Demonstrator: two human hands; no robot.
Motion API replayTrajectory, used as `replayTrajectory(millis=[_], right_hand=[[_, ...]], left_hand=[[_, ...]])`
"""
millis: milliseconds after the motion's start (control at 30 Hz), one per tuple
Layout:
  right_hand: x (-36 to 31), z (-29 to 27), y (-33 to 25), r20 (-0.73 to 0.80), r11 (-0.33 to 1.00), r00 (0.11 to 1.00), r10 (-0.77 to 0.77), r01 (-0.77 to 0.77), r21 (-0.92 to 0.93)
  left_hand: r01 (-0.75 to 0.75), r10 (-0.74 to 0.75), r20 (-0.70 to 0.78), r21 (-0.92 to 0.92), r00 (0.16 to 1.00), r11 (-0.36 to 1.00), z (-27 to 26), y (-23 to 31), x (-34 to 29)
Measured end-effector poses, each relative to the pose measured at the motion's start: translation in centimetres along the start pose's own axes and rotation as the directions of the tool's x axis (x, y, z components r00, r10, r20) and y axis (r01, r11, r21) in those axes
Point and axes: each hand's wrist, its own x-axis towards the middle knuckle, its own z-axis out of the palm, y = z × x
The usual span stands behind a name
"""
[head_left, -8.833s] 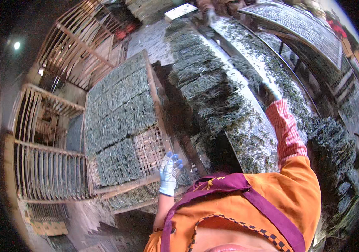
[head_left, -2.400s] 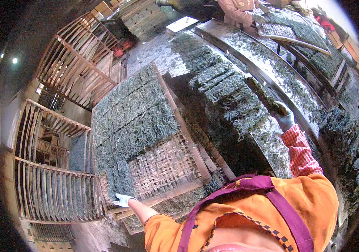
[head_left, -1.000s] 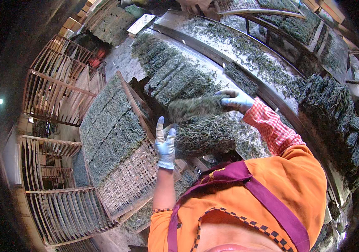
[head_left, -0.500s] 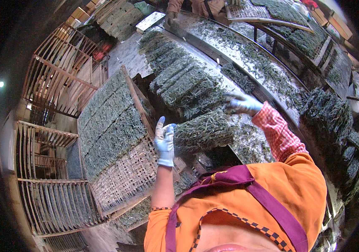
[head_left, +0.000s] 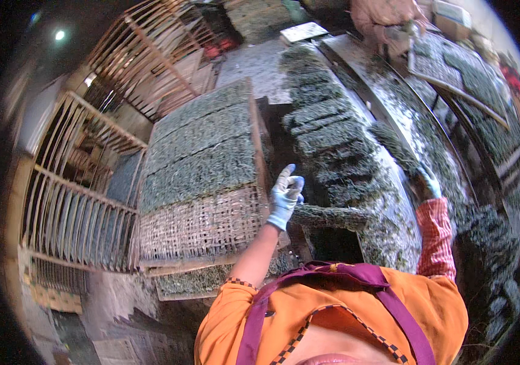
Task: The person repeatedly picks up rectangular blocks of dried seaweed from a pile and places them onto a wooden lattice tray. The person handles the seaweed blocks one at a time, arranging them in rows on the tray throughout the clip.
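Note:
Both my hands wear pale blue-stained gloves. My left hand (head_left: 285, 198) hangs open near the left end of a narrow dark green bundle of stringy plant strands (head_left: 336, 216), its index finger stretched out and thumb apart. Out to the right, my right hand (head_left: 428, 183) reaches the near end of another long bundle (head_left: 397, 148), which lies along the table's dark rail. Its fingers are smeared and partly hidden against the strands. Between the hands, a line of similar bundles (head_left: 333, 137) runs away from me on the white-dusted table (head_left: 398, 213).
At left, a woven slatted tray (head_left: 202, 225) carries strand mats on its far part. Wooden racks (head_left: 80, 201) stand beyond it. Across the rail is another person (head_left: 388, 21), near a loaded tray (head_left: 439, 61). Dark strands (head_left: 494, 261) are heaped at right.
My view has turned, so the scene sits differently. My right hand has moved away from the near bundles toward the bundle beside the rail. My left hand stays raised with its fingers apart.

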Motion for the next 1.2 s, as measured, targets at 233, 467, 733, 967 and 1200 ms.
replayTrajectory(millis=[233,467,733,967,1200], right_hand=[[-6.1,2.9,2.2,0.41,0.944,0.888,0.211,-0.076,-0.322],[-11.2,11.2,6.5,0.5,0.87,0.748,0.437,-0.21,-0.446],[-9.5,9.3,4.7,0.459,0.962,0.845,0.273,-0.23,-0.148],[-8.9,8.9,5.4,0.414,0.973,0.881,0.23,-0.215,-0.083],[-8.7,7.7,4.8,0.344,0.992,0.932,0.117,-0.093,-0.087]], left_hand=[[-0.007,0.006,-0.014,-0.031,1.0,1.0,0.8,1.1,1.0],[0.052,-0.05,-0.043,0.051,0.998,0.997,0.9,1.3,1.3],[-0.096,-0.164,-0.498,-0.457,0.852,0.884,-13.7,-1.0,-2.7],[-0.157,-0.375,-0.575,-0.672,0.727,0.724,-21.1,-3.3,0.8],[-0.06,-0.591,-0.578,-0.741,0.562,0.668,-21.1,-1.5,5.1]])
